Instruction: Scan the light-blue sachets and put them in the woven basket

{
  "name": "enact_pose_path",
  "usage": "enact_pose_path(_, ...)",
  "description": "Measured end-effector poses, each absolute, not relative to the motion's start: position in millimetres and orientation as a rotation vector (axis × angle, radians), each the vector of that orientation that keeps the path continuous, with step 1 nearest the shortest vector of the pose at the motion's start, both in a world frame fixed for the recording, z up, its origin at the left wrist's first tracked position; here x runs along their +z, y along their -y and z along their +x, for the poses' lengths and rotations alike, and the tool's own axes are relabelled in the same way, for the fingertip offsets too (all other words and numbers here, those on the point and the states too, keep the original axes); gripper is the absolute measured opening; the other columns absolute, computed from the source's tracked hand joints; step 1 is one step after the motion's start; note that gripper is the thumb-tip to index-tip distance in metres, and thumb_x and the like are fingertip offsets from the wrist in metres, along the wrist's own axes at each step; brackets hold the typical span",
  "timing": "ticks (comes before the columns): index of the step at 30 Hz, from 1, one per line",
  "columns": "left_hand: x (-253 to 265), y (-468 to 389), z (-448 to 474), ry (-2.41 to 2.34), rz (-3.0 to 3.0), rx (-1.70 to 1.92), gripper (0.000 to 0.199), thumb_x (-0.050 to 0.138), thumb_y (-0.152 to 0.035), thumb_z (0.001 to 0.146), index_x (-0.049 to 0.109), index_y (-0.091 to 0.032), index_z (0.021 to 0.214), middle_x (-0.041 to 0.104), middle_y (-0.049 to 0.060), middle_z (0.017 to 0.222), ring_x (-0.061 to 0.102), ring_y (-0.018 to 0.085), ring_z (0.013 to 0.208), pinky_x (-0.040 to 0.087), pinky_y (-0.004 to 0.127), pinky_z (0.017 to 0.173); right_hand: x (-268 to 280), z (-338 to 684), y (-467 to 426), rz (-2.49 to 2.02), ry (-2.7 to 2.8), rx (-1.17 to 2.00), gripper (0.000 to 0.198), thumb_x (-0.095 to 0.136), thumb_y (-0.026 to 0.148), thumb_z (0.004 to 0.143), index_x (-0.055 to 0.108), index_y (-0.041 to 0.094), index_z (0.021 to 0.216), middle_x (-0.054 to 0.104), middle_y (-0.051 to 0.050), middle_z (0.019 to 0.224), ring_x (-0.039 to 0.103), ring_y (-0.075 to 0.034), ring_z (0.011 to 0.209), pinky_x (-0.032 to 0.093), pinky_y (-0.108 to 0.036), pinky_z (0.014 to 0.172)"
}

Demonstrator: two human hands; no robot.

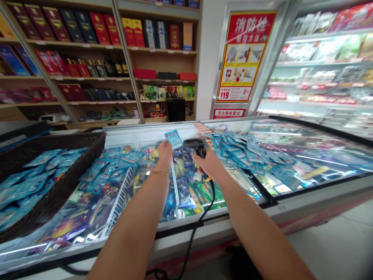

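Blue-and-white, a flat rectangular packet (174, 139) is pinched between the left hand's (165, 151) thumb and fingers; the right hand (206, 160) wraps a black corded handheld scanner (194, 143) just beside it, both above a white glass-topped freezer (218, 230).

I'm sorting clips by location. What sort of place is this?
Probably a shop, perhaps a small supermarket: boxed goods line the shelves, a glass-topped chest displays packets, and the right hand holds what looks like a barcode scanner.
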State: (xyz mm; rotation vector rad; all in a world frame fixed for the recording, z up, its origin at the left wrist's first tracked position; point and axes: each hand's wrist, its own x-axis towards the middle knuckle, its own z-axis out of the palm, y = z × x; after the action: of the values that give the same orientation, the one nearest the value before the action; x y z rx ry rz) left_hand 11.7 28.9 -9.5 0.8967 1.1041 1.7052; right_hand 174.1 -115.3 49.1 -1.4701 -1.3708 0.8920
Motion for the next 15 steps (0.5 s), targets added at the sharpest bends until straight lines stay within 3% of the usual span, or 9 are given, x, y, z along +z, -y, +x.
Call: enact_pose_path(15, -5.7, -26.3, 7.6, -1.021, 0.81, 1.711, 0.011, 0.066, -0.019, 0.068, 0.064, -0.019, 0.079, 0.068, -0.001, 0.07, 0.064, 0.013, 0.066, 0.051, 0.024, 0.067, 62.9, 171.8, 131.9, -1.529, 1.447, 0.834, 0.018, 0.073, 0.021, 0.081, 0.055, 0.021, 0.083, 0.05, 0.006, 0.044, 0.052, -0.014, 0.035, 0.038, -0.023, 0.037)
